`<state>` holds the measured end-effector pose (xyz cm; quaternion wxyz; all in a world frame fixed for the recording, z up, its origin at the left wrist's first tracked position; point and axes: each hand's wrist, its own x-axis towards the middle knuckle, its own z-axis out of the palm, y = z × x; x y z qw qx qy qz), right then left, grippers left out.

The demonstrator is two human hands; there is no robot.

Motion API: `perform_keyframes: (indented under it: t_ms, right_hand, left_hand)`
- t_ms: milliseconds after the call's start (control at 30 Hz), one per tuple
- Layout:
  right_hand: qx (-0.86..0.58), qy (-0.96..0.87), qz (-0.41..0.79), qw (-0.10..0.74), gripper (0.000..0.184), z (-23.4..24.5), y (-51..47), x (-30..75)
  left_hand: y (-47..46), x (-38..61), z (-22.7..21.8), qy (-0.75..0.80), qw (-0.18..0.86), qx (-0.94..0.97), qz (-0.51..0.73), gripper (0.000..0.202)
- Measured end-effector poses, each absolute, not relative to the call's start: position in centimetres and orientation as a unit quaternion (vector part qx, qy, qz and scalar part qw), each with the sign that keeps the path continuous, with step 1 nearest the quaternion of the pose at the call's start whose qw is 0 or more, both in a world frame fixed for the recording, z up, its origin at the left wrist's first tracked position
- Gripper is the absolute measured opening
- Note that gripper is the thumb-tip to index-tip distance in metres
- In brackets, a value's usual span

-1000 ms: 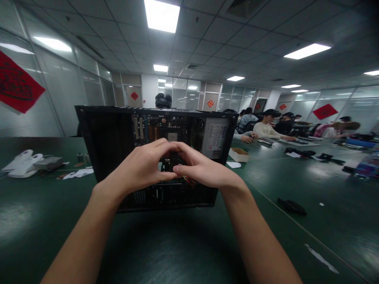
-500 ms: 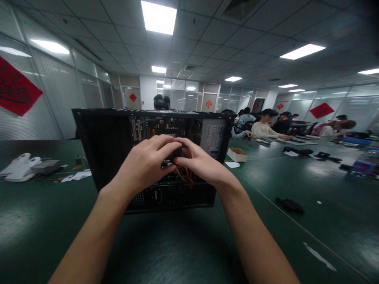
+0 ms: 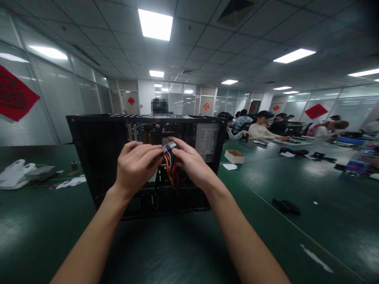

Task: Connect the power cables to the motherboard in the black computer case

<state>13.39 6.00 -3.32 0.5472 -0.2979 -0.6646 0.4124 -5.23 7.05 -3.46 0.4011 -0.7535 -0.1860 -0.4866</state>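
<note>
A black computer case (image 3: 85, 157) stands on the table with its open side toward me, its circuit board and power supply (image 3: 205, 142) showing inside. In front of the board, a white-topped multi-pin power connector (image 3: 169, 147) is held between my two hands. Red, yellow, orange and black wires (image 3: 171, 171) hang from it down into the case. My right hand (image 3: 194, 161) pinches the connector's right side between thumb and fingers. The fingertips of my left hand (image 3: 137, 163) are closed at its left end; the left thumb is mostly hidden.
On the green table (image 3: 168, 248), a small open box (image 3: 234, 156) stands right of the case. A black item (image 3: 286, 206) lies farther right. White plastic bags (image 3: 14, 173) and a grey block (image 3: 40, 172) are at left. Several people sit at the back right.
My hands have parted slightly and tilted, bringing the connector and its wires into view between them. The camera view has shifted a little.
</note>
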Motion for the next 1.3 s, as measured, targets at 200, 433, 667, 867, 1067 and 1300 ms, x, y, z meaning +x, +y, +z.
perform_keyframes:
  t_ms: [200,433,667,867,1067,1300]
  right_hand:
    - [-0.326,-0.778,0.053,0.534,0.056,-5.4,7.6,12.9]
    - [-0.418,-0.815,-0.126,0.380,0.045,-7.4,8.9,13.0]
    - [-0.473,-0.836,-0.114,0.254,0.034,-7.8,9.2,13.4]
    - [-0.533,-0.802,-0.083,0.256,0.029,-9.0,10.7,13.7]
    - [-0.604,-0.763,-0.033,0.227,0.030,-10.2,12.1,14.8]
    - [-0.601,-0.767,-0.028,0.223,0.029,-9.9,11.7,14.6]
  left_hand:
    - [8.9,-6.8,-4.6,-0.245,0.372,-0.760,-0.473,0.011]
    - [10.8,-6.9,-6.9,-0.305,0.277,-0.814,-0.409,0.019]
    - [12.3,-6.3,-9.3,-0.365,0.129,-0.835,-0.391,0.025]
    - [12.4,-6.1,-9.4,-0.436,0.092,-0.817,-0.366,0.027]
    - [13.2,-6.4,-9.7,-0.504,0.050,-0.809,-0.299,0.028]
    - [15.0,-6.2,-9.6,-0.442,0.058,-0.850,-0.281,0.027]
